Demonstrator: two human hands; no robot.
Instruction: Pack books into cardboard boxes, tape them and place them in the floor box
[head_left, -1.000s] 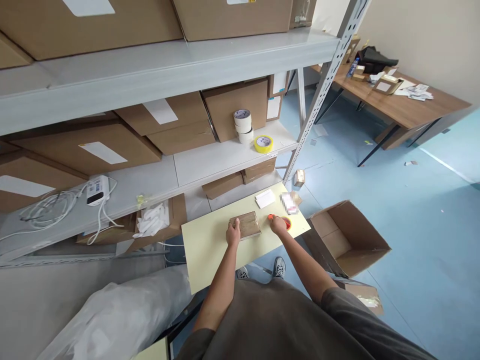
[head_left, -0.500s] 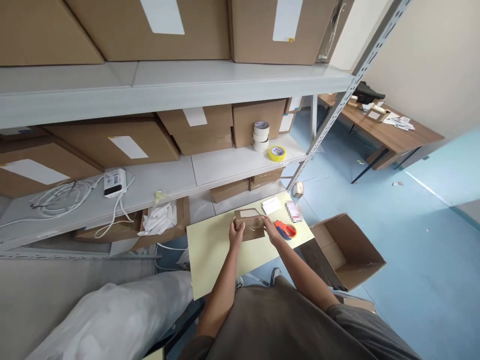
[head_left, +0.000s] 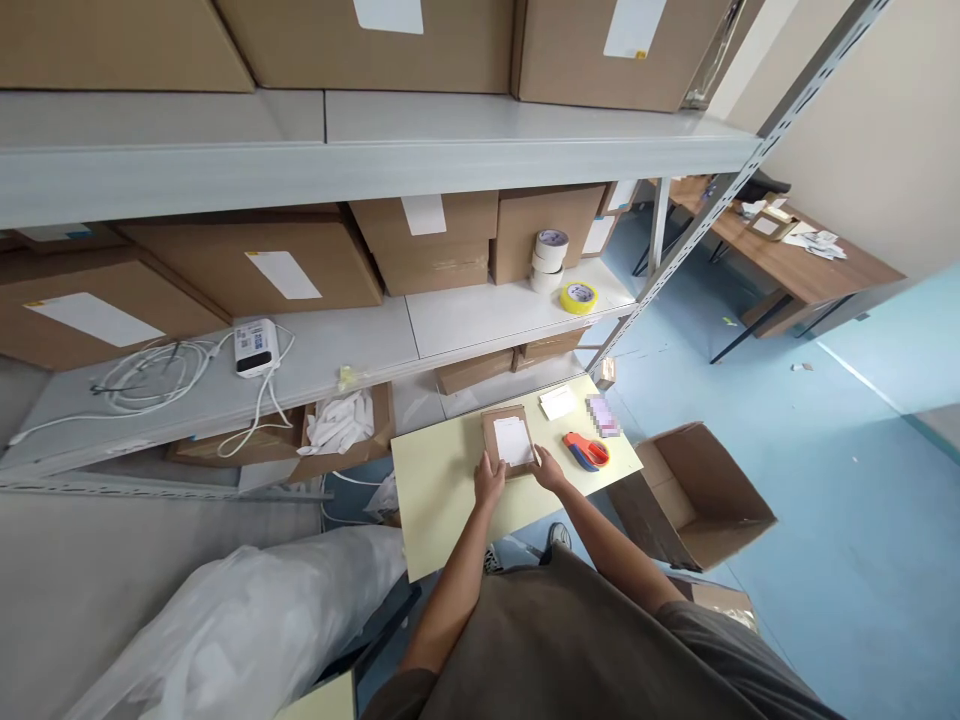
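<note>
A small brown cardboard box point(head_left: 491, 432) with a white label point(head_left: 513, 441) on its upper face is at the pale yellow tabletop point(head_left: 442, 500). My left hand point(head_left: 490, 480) grips its near left corner, thumb on the label side. At the near right corner, my right hand point(head_left: 549, 470) holds the box with its fingers closed on the edge. To the right of the box lies an orange and blue tape dispenser point(head_left: 585, 452). Behind that are a stack of white slips point(head_left: 558, 402) and a blurred pinkish packet point(head_left: 603, 415).
A grey shelf point(head_left: 480, 317) beyond the table carries large cartons point(head_left: 559, 225), white tape rolls point(head_left: 548, 262), a yellow tape roll point(head_left: 578, 297) and a white device point(head_left: 256, 347) with cables. An open carton point(head_left: 697, 490) stands right. A white plastic bag point(head_left: 262, 610) bulges at left.
The box has turned so its labelled face now shows upward, where its taped side faced me before. Both hands have shifted to its near corners. The whole view has swung slightly left.
</note>
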